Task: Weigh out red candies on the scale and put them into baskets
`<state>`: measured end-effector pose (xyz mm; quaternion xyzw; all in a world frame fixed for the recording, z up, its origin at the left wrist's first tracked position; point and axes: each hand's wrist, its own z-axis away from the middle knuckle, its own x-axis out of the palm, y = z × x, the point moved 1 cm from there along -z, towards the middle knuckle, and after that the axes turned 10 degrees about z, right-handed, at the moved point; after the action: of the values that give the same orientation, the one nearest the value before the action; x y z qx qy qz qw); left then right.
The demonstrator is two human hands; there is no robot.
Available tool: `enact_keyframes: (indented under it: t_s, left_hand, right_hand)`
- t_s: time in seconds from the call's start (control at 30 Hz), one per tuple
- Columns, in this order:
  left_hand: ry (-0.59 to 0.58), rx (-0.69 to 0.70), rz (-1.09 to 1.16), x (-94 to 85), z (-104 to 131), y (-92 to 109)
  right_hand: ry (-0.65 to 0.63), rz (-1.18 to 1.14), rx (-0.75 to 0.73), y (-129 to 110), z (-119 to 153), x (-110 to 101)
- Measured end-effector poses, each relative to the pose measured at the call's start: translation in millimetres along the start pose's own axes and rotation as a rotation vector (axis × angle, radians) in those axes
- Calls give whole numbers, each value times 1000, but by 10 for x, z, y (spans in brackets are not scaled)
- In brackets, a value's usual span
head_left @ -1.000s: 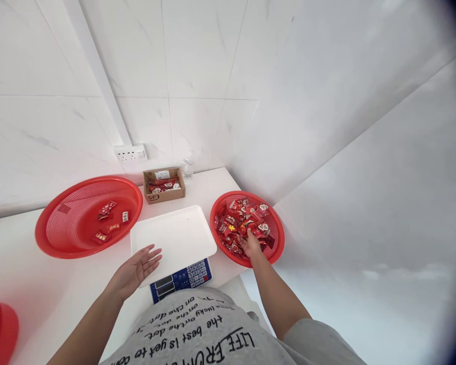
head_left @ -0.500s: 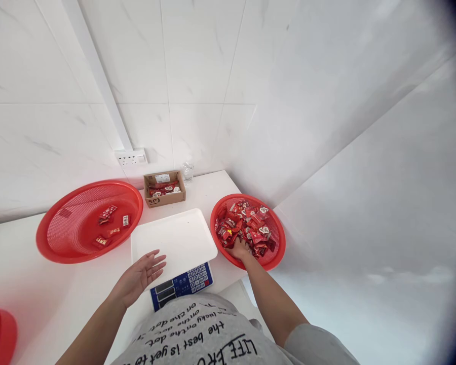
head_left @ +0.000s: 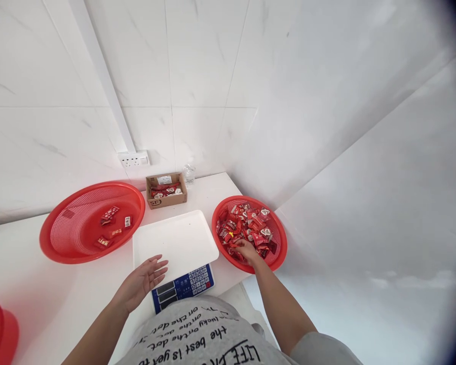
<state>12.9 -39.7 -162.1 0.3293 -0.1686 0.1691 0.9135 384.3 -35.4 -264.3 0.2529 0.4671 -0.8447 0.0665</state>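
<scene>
My right hand [head_left: 248,250] is over the near part of a red mesh basket [head_left: 281,253], its fingers closed on what looks like a small red packet [head_left: 234,245]. Many red wrapped packets [head_left: 256,223] fill this basket in a loose heap. Over the front left edge of the white weighing tray [head_left: 178,238], my left hand [head_left: 147,278] is open with its fingers apart and nothing in it. Below the tray shows the scale's blue keypad panel [head_left: 184,287], partly covered by the grey shirt.
Another red basket [head_left: 48,238] with a few packets stands left of the tray. Behind the tray is a cardboard box [head_left: 167,202] of red packets beside a clear plastic item [head_left: 189,173]. A red tub [head_left: 7,334] shows at the left edge. Walls rise behind and to the right.
My right hand has lifted slightly out of the heap, now with a red packet at its fingertips. The left hand stays open in nearly the same place. The view has shifted slightly.
</scene>
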Motion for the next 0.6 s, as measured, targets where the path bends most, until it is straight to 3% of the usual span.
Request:
enact_keyframes:
  t_s: [0.2,0.3,0.43,0.6]
  left_hand:
    - [-21,-7,-5,55,-54,-7]
    - [-69,-33,-36,164,-65,-49]
    - [-177,-40,-109,393,-50,-123]
    - [-285,74,-172,555,-119,-187]
  right_hand:
    - [-1,-285,101,-162,135,-277]
    - [-93,-582,153,-410,264,-251]
    - [-353,-707,122,-862,502,76]
    - [-704,-604,61,-1223,768,672]
